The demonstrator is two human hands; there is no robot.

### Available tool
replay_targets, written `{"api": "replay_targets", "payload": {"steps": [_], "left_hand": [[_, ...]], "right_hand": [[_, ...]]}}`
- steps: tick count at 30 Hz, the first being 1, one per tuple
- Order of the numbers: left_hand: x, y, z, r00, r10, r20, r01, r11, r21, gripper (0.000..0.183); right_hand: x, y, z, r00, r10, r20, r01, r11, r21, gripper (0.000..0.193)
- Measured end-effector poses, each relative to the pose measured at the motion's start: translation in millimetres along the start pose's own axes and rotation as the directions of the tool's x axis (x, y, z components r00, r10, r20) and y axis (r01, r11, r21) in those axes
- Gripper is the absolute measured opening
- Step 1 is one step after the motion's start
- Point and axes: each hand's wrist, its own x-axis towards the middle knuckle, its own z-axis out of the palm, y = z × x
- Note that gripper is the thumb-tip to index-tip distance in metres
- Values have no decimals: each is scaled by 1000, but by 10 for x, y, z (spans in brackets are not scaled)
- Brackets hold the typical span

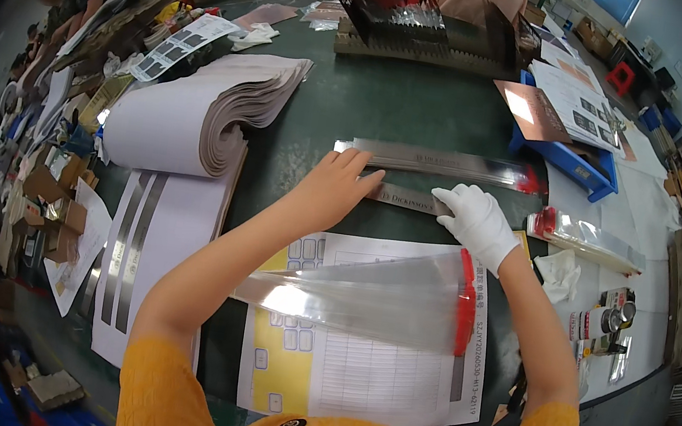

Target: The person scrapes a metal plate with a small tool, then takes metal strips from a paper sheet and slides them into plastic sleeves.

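A narrow silver metal strip [405,198] with dark printed lettering lies crosswise between my hands. My bare left hand [340,185] has its thumb and fingers closed on the strip's left end. At the right end, my white-gloved right hand [475,226] pinches the strip between thumb and fingers. Just beyond is a stack of similar strips in clear sleeves [445,165], red at the right end. Closer to me, fanned clear plastic sleeves [364,294] with red edges lie over a printed paper sheet [385,387].
At left, two metal strips [130,248] rest on white sheets beside a thick rolled-back paper stack [188,115]. To the right are more red-edged sleeves [588,239], a white cloth [558,274], small bottles [607,319] and a blue tray [573,164]. A dark rack [428,41] stands across the green table [376,99].
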Motion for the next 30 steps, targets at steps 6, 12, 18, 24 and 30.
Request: {"api": "replay_targets", "payload": {"steps": [6,12,18,24,30], "left_hand": [[-167,125,53,987,-78,142,66,994,89,63],[-197,144,132,989,-81,121,70,993,92,63],[-194,177,143,993,-77,87,70,994,83,57],[-203,166,157,993,-78,88,69,993,101,56],[-227,17,43,978,-175,110,188,974,-122,67]], "right_hand": [[79,-17,-123,996,-13,88,13,1000,7,31],[176,-66,-250,980,-61,190,76,995,-71,26],[245,-147,-337,966,-36,257,73,988,-134,26],[252,-179,-364,966,-40,257,78,987,-143,23],[196,-82,-311,964,45,263,-57,998,39,27]]}}
